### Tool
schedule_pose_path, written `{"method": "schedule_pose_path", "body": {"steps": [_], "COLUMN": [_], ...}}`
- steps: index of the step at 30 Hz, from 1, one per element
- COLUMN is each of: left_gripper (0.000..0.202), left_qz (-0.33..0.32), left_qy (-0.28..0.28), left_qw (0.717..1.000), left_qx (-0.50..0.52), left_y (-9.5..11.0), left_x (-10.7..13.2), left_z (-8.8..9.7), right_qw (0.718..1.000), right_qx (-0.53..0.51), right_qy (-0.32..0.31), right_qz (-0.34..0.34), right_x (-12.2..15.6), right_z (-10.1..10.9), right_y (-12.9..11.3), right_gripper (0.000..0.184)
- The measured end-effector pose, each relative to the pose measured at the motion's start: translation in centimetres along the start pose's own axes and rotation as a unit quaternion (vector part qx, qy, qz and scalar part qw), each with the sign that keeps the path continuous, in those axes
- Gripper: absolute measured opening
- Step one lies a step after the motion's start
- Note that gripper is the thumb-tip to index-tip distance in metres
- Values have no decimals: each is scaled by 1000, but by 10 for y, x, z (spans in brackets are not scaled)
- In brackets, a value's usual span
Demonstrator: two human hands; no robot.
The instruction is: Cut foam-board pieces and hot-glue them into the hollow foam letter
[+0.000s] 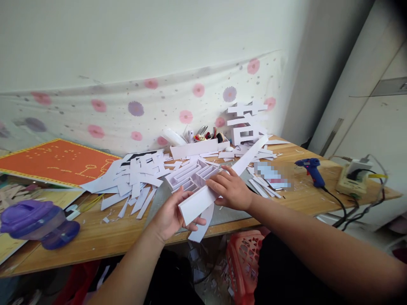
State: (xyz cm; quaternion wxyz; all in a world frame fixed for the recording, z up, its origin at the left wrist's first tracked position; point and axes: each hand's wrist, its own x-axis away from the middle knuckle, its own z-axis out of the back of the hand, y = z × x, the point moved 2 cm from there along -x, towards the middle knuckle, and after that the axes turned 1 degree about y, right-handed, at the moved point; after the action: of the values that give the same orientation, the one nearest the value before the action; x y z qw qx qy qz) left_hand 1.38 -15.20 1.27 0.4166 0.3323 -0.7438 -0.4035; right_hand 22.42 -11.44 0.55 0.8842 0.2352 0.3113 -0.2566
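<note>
A long white board strip (201,205) slants from near me toward the back right. My left hand (171,215) grips its near end, thumb above and fingers beneath. My right hand (231,188) is closed over the strip farther along, fingers bent across its top edge. Directly behind the strip is a white board model (193,174) divided into narrow compartments; whether the two are joined I cannot tell. Below the strip, a curved white piece (202,226) overhangs the table's front edge. A grey cutting mat (159,202) lies under the work.
White offcuts (140,173) are heaped left of the mat. A blue glue gun (313,169) and a power strip (351,180) with cords stand at right. A purple bottle (40,222) and orange board (60,163) lie left. Behind are a white tray (193,149) and stacked white frames (244,120).
</note>
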Motion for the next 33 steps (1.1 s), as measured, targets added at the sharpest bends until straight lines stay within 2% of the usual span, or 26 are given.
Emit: {"method": "schedule_pose_path", "body": {"steps": [3,7,12,15,17,20,23,26,31,33], "left_gripper": [67,51,50,52,56,52,46,45,52,57], "left_qz": [77,30,-1,-12,-12,-4,10,10,-4,-10], "left_qy": [-61,-67,-71,-95,-107,-111,-122,-157,-225,-256], "left_qw": [994,996,996,993,992,993,992,986,973,965], "left_qx": [-39,-48,-60,-75,-72,-51,-41,-52,-54,-48], "left_y": [-4,-6,-6,-6,-7,-7,-2,8,23,25], "left_x": [-12,-19,-20,-18,-18,-21,-27,-33,-33,-31], "left_z": [1,-1,-2,-4,-5,-5,-6,-10,-19,-19], "right_qw": [1000,1000,999,998,996,989,984,985,991,992], "right_qx": [9,18,14,4,12,39,54,65,58,63], "right_qy": [-16,-21,-36,-61,-85,-111,-122,-103,-47,-28], "right_qz": [11,-5,-5,-7,-36,-90,-114,-124,-108,-105], "right_x": [1,-1,-3,1,7,16,23,25,30,35], "right_z": [-5,-9,-8,-8,-7,0,7,15,28,32], "right_y": [-5,-10,-8,6,23,47,59,61,66,71], "right_gripper": [50,45,52,66,69,56,41,38,63,65]}}
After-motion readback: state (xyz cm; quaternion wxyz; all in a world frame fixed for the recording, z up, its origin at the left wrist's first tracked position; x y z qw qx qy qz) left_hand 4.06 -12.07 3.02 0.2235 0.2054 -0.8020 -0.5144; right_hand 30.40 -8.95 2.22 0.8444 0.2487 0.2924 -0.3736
